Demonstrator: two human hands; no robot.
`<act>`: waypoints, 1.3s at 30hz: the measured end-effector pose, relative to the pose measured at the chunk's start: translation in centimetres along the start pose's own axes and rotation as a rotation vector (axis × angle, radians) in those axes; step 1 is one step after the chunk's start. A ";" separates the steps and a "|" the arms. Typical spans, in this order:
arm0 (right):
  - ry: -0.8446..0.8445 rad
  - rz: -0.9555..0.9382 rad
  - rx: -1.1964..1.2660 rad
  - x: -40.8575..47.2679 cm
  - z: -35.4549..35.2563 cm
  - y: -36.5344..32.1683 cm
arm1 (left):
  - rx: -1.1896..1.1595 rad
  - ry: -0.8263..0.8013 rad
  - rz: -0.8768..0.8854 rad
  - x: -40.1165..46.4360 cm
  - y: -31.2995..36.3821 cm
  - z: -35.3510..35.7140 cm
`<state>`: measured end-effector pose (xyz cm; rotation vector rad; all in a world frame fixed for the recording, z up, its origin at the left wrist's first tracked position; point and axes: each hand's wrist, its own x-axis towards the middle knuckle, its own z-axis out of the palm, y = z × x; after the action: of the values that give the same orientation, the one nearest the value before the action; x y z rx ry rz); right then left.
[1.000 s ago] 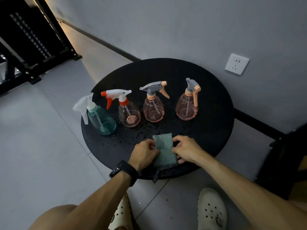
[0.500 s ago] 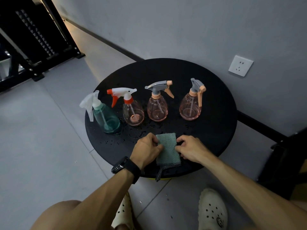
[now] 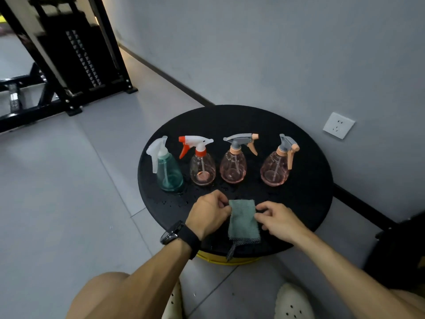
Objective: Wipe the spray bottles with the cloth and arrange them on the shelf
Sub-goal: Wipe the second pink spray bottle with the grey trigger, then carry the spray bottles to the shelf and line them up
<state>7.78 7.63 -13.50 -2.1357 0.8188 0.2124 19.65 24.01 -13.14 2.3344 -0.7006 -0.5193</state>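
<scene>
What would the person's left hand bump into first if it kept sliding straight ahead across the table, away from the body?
Probably the clear bottle with the red-and-white trigger: it stands nearly straight beyond the left hand, which pinches the green cloth. The teal bottle sits slightly to the left. Depth is hard to judge.

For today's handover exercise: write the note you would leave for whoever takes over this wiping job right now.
Left hand pinches the left edge of the green cloth; right hand pinches its right edge.
The cloth lies folded at the near edge of the round black table, which is wet with droplets.
Four bottles stand in a row behind it: teal bottle, red-trigger bottle, two pink bottles.
Done: no bottle picked up or shelved yet.
Left: wipe all four, then shelve them.
</scene>
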 end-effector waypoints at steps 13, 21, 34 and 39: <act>0.332 -0.094 -0.043 -1.2 -8.8 -5.4 | -0.043 0.026 0.037 -1.8 0.0 -2.3; 0.542 -0.200 -0.306 1.1 -13.0 -9.1 | -0.003 0.014 0.076 -1.2 0.6 -1.4; 0.464 -0.081 -0.564 6.3 -12.6 -7.5 | 0.071 0.036 0.113 0.3 1.9 -0.7; 0.451 -0.027 -0.510 7.2 -12.3 -7.0 | 0.086 0.025 0.115 0.6 2.5 -0.3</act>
<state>16.18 -1.92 -3.94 -2.7280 1.0764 -0.0957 19.41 22.19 -11.36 2.3591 -0.8544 -0.4152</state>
